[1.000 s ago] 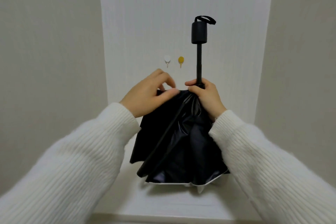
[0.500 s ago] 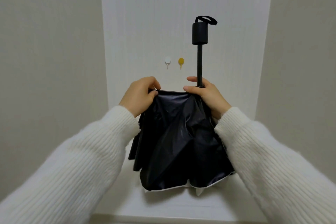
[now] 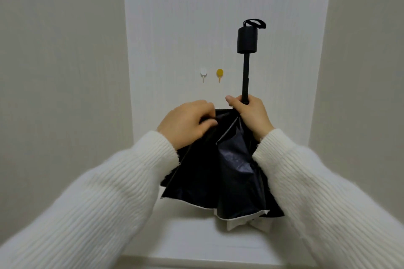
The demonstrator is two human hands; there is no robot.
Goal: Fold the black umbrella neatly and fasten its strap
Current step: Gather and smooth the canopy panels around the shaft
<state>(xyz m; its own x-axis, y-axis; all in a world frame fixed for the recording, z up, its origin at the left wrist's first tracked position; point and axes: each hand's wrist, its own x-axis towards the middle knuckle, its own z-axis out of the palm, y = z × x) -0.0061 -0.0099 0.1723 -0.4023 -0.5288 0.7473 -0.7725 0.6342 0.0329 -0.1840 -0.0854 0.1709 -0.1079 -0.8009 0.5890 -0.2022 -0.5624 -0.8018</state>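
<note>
Umbrella (image 3: 220, 170) is standing upright over a white shelf (image 3: 196, 244), long axis vertical, cylindrical handle (image 3: 247, 40) pointing up with its wrist loop (image 3: 255, 23) on top; slick black canopy is hanging loose in folds, pale hem lowest; right hand (image 3: 251, 113) is gripping the thin shaft (image 3: 245, 78) just above the fabric, fingers curled round it; left hand (image 3: 185, 125) is pinching the canopy's upper edge; ribbed white sleeves (image 3: 113, 194) are covering both arms; two small hooks (image 3: 211, 74), white and yellow, are sitting on the wall behind.
</note>
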